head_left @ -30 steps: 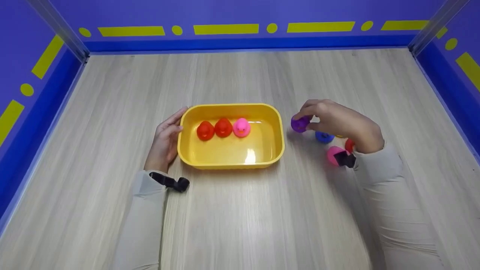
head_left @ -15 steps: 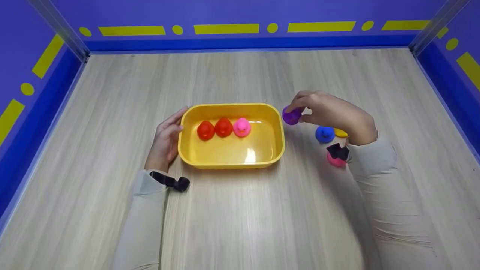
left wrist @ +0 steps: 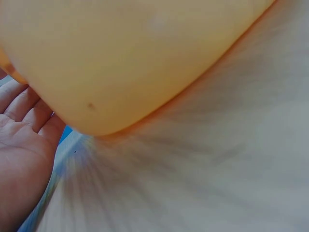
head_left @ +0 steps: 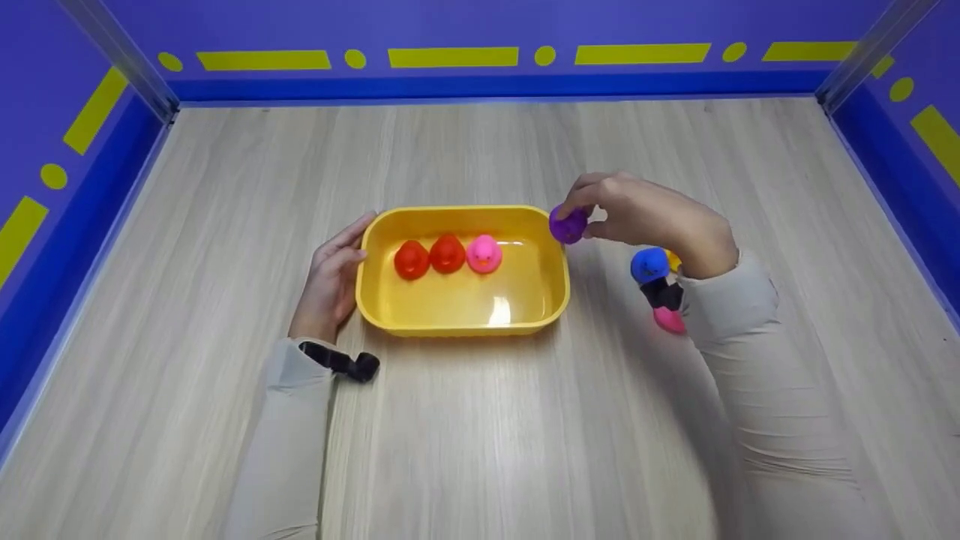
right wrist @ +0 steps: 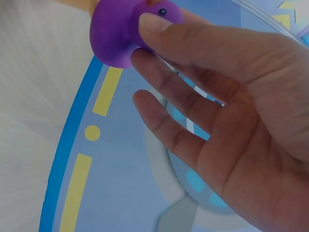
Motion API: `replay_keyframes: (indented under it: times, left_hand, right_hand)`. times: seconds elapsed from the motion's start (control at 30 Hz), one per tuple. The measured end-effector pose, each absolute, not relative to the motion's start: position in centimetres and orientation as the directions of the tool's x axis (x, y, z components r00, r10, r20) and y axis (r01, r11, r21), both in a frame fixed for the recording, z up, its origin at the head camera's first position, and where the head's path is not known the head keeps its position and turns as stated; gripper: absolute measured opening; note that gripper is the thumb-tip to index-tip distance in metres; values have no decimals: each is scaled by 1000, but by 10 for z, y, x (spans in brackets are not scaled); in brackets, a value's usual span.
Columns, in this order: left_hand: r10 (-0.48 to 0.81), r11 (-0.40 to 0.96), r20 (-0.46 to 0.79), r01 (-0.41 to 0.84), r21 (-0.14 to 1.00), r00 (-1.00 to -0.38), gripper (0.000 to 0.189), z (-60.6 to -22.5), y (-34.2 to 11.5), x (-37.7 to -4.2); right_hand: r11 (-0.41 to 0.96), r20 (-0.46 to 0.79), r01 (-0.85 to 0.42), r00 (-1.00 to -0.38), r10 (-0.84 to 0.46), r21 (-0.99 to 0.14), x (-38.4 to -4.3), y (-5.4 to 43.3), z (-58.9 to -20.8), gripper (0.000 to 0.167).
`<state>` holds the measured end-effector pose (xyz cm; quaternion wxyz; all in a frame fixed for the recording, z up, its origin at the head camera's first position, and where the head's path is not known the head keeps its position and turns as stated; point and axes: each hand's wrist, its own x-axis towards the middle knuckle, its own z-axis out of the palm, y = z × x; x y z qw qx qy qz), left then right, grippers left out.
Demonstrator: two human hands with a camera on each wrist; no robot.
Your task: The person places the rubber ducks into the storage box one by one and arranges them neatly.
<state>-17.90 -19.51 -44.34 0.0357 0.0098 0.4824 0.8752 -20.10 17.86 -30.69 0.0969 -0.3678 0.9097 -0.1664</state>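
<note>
My right hand [head_left: 649, 217] pinches a purple rubber duck [head_left: 568, 225] between thumb and fingers, close by the yellow tub's right back corner. In the right wrist view the thumb presses on the purple duck [right wrist: 113, 31], while the lower fingers lie apart from it. My left hand [head_left: 335, 277] rests against the left end of the yellow tub [head_left: 463, 330], thumb at the rim. Its fingers look straight along the wall in the left wrist view. Inside the tub stand two red ducks [head_left: 412, 260] and a pink duck [head_left: 484, 254], in a row.
Right of the tub, a blue duck [head_left: 649, 264], a yellow duck [head_left: 673, 260] and a pink duck [head_left: 669, 320] sit on the wooden table [head_left: 480, 435], partly covered by the right wrist's camera and arm. Blue and purple walls [head_left: 465, 86] enclose the back and sides.
My right hand has carried the purple duck left and toward the back, from beside the loose ducks to the tub's right back corner. The left hand and tub stay in place.
</note>
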Motion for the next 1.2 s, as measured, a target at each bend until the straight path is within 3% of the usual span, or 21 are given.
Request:
replay_keyframes:
  times: [1.2]
  left_hand:
    - [71, -523, -7, -43, 851, -997, 58, -444, -195, -180]
  right_hand:
    - [731, -252, -565, -698, -671, -382, -212, 130, -298, 33]
